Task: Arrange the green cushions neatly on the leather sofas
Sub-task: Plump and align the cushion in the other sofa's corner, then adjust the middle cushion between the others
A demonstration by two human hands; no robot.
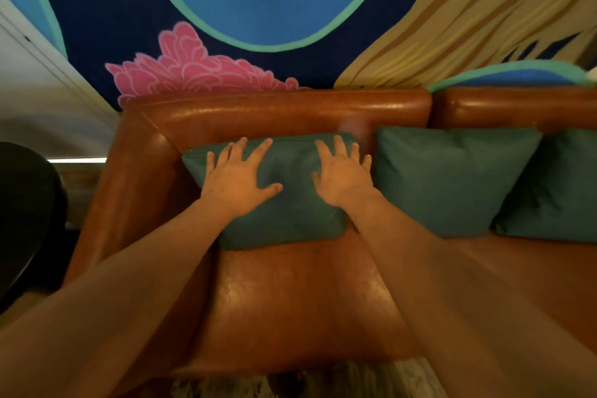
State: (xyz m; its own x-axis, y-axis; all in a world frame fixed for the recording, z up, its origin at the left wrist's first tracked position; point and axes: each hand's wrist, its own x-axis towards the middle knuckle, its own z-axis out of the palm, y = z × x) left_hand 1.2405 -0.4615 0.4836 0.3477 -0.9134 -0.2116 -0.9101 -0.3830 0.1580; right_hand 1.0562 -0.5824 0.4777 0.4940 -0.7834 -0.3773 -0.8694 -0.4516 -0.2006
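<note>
A painted mural (pixel 258 10) fills the wall behind the seating, with blue and teal curves on dark navy, a pink flower and tan streaks to the right. Below it stands a brown leather sofa (pixel 290 294), its left armrest and padded backrest meeting at a corner; a second leather sofa (pixel 517 105) abuts it on the right, the two backrests touching end to end. A dark rounded object (pixel 26 210), too blurred to identify, sits at the left edge beside the armrest.

Three green cushions lean against the backrests. The left cushion (pixel 290 203) stands tilted in the sofa's corner, its lower edge on the seat. The middle cushion (pixel 452 178) rests just beside it, upright against the back. The right cushion (pixel 559 191) is tucked partly behind the middle one and runs off the frame edge.

Both bare forearms reach forward from the bottom corners. The left hand (pixel 237 171) lies flat on the left cushion's face, fingers spread and gripping nothing. The right hand (pixel 342 171) presses flat on the same cushion near its right edge, fingers likewise splayed and empty.
</note>
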